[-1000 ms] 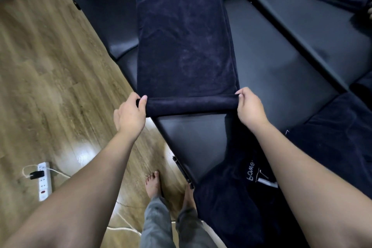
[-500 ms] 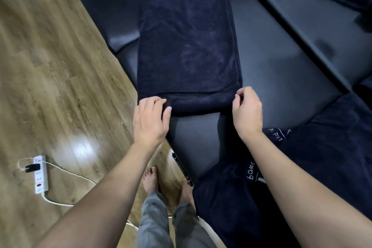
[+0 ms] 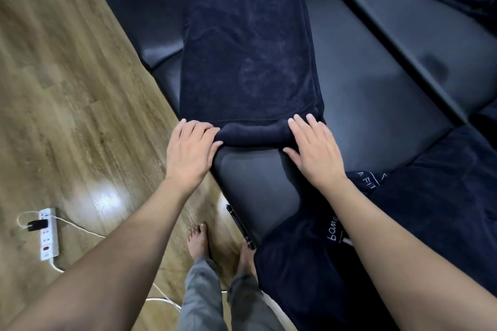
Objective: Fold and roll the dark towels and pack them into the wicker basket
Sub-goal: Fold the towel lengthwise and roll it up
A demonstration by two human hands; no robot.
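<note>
A long dark navy towel [image 3: 247, 43] lies folded in a narrow strip along a black leather sofa [image 3: 371, 94]. Its near end is turned into a short roll [image 3: 252, 133] lying across the strip. My left hand [image 3: 189, 152] rests palm down on the roll's left end, fingers over the cloth. On the roll's right end lies my right hand [image 3: 313, 146], flat with fingers spread. More dark towels [image 3: 443, 209] lie heaped on the sofa at the right, under my right forearm. No wicker basket is in view.
Wooden floor [image 3: 67, 88] runs along the left of the sofa. A white power strip [image 3: 48, 234] with a black plug and white cable lies on it at lower left. My bare feet [image 3: 199, 239] stand at the sofa's near corner.
The roll has been turned forward along the towel. Both hands went from pinching its ends to lying palm down over them, the right hand last.
</note>
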